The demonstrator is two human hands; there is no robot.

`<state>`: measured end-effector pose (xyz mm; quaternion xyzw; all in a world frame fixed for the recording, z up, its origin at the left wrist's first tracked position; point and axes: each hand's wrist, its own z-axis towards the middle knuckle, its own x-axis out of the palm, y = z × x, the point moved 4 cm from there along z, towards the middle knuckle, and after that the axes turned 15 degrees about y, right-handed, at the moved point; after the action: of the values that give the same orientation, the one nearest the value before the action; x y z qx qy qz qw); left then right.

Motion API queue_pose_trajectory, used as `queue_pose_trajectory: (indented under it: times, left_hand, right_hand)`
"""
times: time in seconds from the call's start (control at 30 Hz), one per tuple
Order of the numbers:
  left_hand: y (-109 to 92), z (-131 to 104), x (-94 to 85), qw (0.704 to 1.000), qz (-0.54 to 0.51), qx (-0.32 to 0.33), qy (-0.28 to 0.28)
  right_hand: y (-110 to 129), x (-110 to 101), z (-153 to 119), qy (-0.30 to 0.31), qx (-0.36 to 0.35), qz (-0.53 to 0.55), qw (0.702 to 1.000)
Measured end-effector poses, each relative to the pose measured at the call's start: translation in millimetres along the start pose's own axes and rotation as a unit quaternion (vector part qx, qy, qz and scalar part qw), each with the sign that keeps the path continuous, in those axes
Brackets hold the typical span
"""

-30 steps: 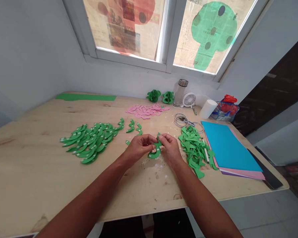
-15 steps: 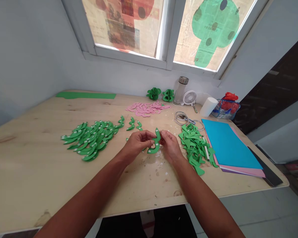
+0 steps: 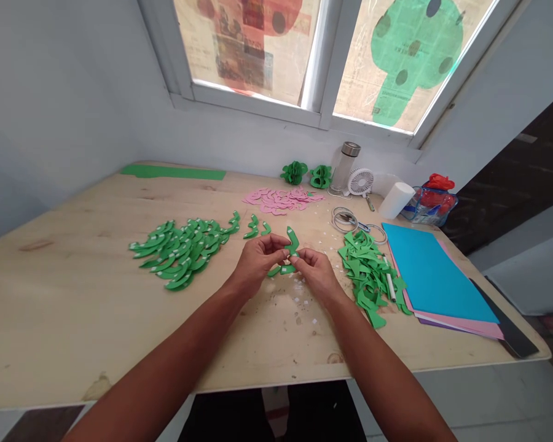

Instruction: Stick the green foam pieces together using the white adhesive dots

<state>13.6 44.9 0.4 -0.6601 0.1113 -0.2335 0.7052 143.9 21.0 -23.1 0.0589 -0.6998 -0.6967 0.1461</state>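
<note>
Between my hands is a curved green foam-like cutout point(image 3: 293, 238) with small white tabs on it. My left hand point(image 3: 259, 261) pinches its left side between thumb and fingers. The fingers of my right hand point(image 3: 317, 273) press on its middle from the right, and they hide part of it. Just beyond my left hand lie a few small green curved pieces point(image 3: 253, 227). To the left spreads a pile of green curved pieces point(image 3: 184, 248), many with white tabs. Tiny white scraps point(image 3: 305, 301) dot the table by my right hand.
Right of my hands lie green offcuts point(image 3: 362, 270), a white pen point(image 3: 391, 287), scissors point(image 3: 357, 224) and blue sheets point(image 3: 435, 270). Behind are pink cutouts point(image 3: 281, 199), two green paper balls point(image 3: 295, 172), a bottle point(image 3: 343, 169), a fan point(image 3: 360, 182) and a white roll point(image 3: 396, 201).
My right fingers have moved in from the cutout's right edge onto its middle, covering more of it. The whole view has shifted slightly, with the table appearing further right.
</note>
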Motion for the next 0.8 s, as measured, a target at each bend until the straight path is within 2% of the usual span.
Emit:
queue_pose_trajectory:
  times: [0.23, 0.4, 0.57, 0.7, 0.8]
  left_hand:
    - [4.0, 0.9, -0.9, 0.999, -0.031, -0.008, 0.013]
    - [-1.0, -0.5, 5.1, 0.998, -0.024, -0.009, 0.056]
    - [-8.5, -2.4, 6.5, 0.999, -0.008, 0.011, 0.044]
    - [-6.5, -2.8, 12.0, 0.996, 0.006, -0.022, 0.089]
    - [-5.8, -3.1, 15.7, 0.994, 0.018, -0.011, 0.11]
  right_hand:
    - [-1.3, -0.7, 0.4, -0.001, -0.007, 0.004, 1.0]
    - [6.5, -5.6, -0.2, -0.043, -0.045, -0.005, 0.998]
    - [11.8, -10.5, -1.1, -0.078, -0.072, -0.008, 0.994]
    - [13.7, -12.8, -1.8, -0.095, -0.088, -0.02, 0.991]
    - [16.3, -11.0, -2.7, -0.088, -0.107, -0.019, 0.99]
